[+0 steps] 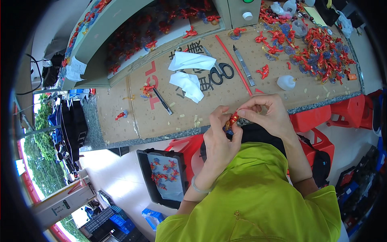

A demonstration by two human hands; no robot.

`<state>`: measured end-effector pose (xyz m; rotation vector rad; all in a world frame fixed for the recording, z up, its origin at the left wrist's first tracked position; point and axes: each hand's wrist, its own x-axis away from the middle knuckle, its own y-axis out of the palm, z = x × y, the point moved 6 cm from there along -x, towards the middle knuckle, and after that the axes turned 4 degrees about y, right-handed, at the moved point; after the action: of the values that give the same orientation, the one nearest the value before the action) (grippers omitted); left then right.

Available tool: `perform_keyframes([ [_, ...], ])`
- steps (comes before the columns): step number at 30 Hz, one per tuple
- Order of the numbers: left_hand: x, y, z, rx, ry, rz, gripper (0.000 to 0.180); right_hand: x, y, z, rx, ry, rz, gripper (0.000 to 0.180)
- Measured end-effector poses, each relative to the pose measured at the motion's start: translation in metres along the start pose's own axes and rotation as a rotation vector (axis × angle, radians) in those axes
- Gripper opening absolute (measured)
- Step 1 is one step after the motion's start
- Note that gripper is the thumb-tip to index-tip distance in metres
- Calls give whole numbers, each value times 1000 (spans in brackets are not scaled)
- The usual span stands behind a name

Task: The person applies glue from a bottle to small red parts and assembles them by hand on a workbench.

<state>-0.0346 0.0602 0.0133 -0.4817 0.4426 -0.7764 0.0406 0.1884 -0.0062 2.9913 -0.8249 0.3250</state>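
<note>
Close in front of my body, at the table's near edge, I hold a small red and gold plastic figurine (231, 122). My left hand (221, 139) grips it between thumb and fingers. My right hand (268, 116) is closed in a pinch at the figurine's upper right side; whether a tiny piece sits between those fingertips is hidden. Beyond my hands lie two white cloths (192, 61), black-handled scissors (221, 74), a red rod (234, 64) and a slim metal knife (243, 64). Tweezers (162, 101) rest further left beside another red figurine (148, 89).
A big pile of red and blue figurines (322, 52) covers the table's right side, near a white squeeze bottle (286, 82). A grey-green booth (94, 60) holds more at the back. Below left, a black crate (144, 169) contains figurines. Red stools (310, 117) stand right.
</note>
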Motion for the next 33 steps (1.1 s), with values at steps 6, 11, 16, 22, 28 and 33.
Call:
perform_keyframes([
  [6,-4,1,2,-4,55,73,47,-4,-1,-2,-259,1,5,9],
  [11,-12,-5,-9,435,-83,79,49,0,-16,-23,43,-322,132,10],
  [16,-8,10,-32,1235,-493,-162,48,3,-17,-24,69,-445,163,13],
  [22,-7,12,-31,991,-382,-110,46,1,-9,-18,-77,-283,106,7],
  [28,-8,10,-18,835,-248,-17,50,-8,0,2,-136,-29,42,14],
  [33,-2,10,-17,867,-256,-11,48,-10,5,13,-368,105,12,17],
])
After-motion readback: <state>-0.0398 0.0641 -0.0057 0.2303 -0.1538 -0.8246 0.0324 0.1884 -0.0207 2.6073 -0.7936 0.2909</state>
